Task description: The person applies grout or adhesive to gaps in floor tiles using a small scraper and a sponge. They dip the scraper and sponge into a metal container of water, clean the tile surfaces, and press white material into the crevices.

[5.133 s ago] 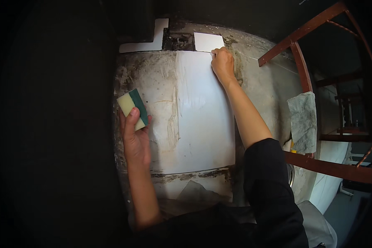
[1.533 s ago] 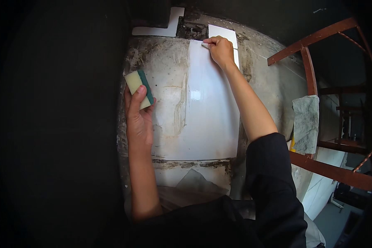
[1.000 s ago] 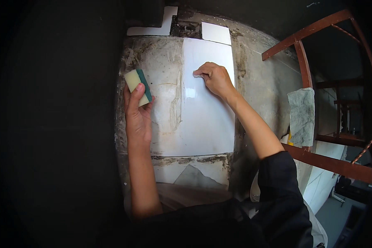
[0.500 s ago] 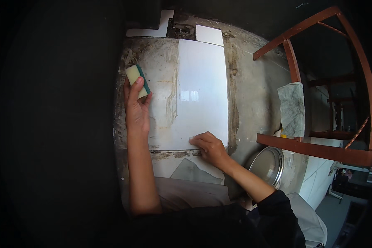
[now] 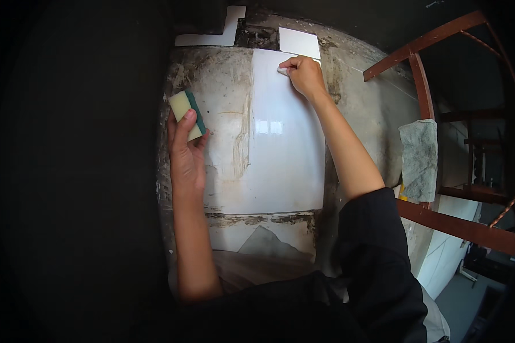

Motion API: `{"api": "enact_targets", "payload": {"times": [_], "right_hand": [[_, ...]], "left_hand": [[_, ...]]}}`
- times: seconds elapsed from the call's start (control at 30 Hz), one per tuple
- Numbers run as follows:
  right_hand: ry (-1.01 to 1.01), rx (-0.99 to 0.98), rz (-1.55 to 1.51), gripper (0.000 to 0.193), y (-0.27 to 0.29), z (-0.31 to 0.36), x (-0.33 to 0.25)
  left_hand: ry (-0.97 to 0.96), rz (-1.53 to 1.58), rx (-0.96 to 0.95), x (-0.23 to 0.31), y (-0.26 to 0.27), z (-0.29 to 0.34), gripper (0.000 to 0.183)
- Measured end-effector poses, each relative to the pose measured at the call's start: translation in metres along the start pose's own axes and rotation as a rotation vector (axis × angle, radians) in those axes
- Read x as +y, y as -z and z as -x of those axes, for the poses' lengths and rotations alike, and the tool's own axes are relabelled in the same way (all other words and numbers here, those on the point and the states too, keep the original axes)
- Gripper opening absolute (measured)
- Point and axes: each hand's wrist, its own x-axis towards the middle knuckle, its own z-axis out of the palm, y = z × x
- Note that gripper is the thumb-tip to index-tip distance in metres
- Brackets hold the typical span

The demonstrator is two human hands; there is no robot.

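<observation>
Left hand (image 5: pixel 186 155), left of centre in frame: curled round sponge (image 5: pixel 181 106), which juts above the grip, green layer to the right. Right hand (image 5: pixel 306 78), upper centre: bunched in a pinch on a small white piece (image 5: pixel 282 71) at its left, over the top end of the white surface (image 5: pixel 286 166); contact unclear.

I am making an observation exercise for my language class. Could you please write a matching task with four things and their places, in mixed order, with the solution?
Things
1. Yellow-and-green block sponge
2. Grey rectangular cloth
3. Small white rectangular piece
4. Grey triangular patch

Places
A. Just above the right hand in the picture
B. Below the large glossy white panel
C. In the left hand
D. Hanging on the reddish-brown frame

Pairs: 1-C, 2-D, 3-A, 4-B
</observation>
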Motion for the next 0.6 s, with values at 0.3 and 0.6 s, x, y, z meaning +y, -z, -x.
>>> {"api": "enact_targets", "payload": {"times": [0.3, 0.6], "right_hand": [[0.301, -0.113, 0.019, 0.019, 0.006, 0.08, 0.013], [0.334, -0.098, -0.07, 0.025, 0.016, 0.213, -0.004]], "left_hand": [[0.008, -0.037, 0.008, -0.007, -0.003, -0.002, 0.049], [0.004, -0.031, -0.017, -0.008, 0.001, -0.003, 0.051]]}}
